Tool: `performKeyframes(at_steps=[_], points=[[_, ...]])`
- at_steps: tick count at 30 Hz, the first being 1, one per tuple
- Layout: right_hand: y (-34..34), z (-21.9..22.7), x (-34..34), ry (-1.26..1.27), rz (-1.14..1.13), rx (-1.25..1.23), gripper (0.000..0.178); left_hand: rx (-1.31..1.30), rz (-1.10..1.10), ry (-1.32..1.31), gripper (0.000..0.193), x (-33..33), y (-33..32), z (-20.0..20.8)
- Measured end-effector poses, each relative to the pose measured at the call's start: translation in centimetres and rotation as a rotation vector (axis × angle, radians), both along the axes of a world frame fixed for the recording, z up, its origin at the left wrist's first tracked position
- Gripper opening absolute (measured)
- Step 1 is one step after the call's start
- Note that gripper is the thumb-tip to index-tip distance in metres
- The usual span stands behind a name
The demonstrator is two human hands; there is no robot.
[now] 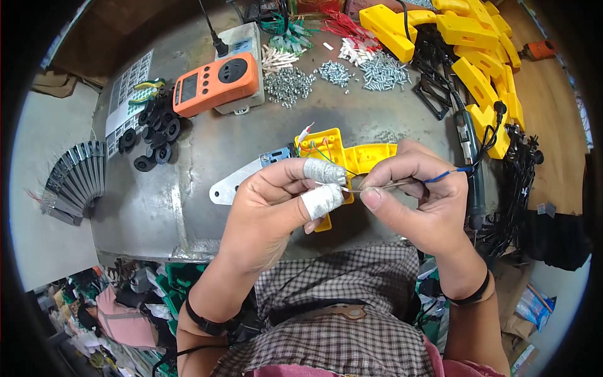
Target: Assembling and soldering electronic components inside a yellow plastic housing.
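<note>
In front of my body, both hands meet over an open yellow plastic housing (370, 152). My left hand (264, 204) is closed in a pinch, its thumb and index finger wrapped in whitish tape, on the end of a thin wire (355, 190). Opposite it, my right hand (427, 204) pinches the same wire between thumb and fingers. A blue-covered length of wire (447, 174) comes out above that palm. Beneath the hands, the housing holds red and green wires and joins a flat silver guide bar (229, 189). A white-sleeved connector (305, 131) sticks up from its top edge.
An orange meter (215, 83) rests on a pale box at the back left, with black round knobs (156, 135) nearby. Piles of nuts (289, 87) and screws (384, 71) lie behind. Yellow housings (480, 81) and a soldering-iron-like tool (468, 147) are at right; dark motor-like parts (78, 176) line the left.
</note>
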State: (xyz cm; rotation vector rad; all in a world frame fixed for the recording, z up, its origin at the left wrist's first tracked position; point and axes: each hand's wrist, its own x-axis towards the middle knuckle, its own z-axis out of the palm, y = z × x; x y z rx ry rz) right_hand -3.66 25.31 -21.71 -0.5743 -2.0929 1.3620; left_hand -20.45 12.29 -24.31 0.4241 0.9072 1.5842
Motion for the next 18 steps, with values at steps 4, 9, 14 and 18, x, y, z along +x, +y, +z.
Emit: performKeyframes(at_steps=[4,9,14,18], points=[[-0.7,-0.6,-0.1,0.065,-0.012,-0.060,0.013,0.002,-0.021,-0.085,0.024,0.6,-0.2,-0.3],[-0.9,-0.8,0.4,0.076,-0.019,-0.213,0.013,0.021,-0.013,-0.061,0.025,0.9,-0.3,-0.5],[-0.6,-1.2,0.4,0.064,-0.015,-0.208,0.013,0.052,-0.011,-0.032,0.025,0.9,-0.3,-0.7],[-0.7,-1.5,0.3,0.046,-0.050,-0.034,0.012,0.054,0.040,0.076,0.025,1.4,-0.2,-0.8]])
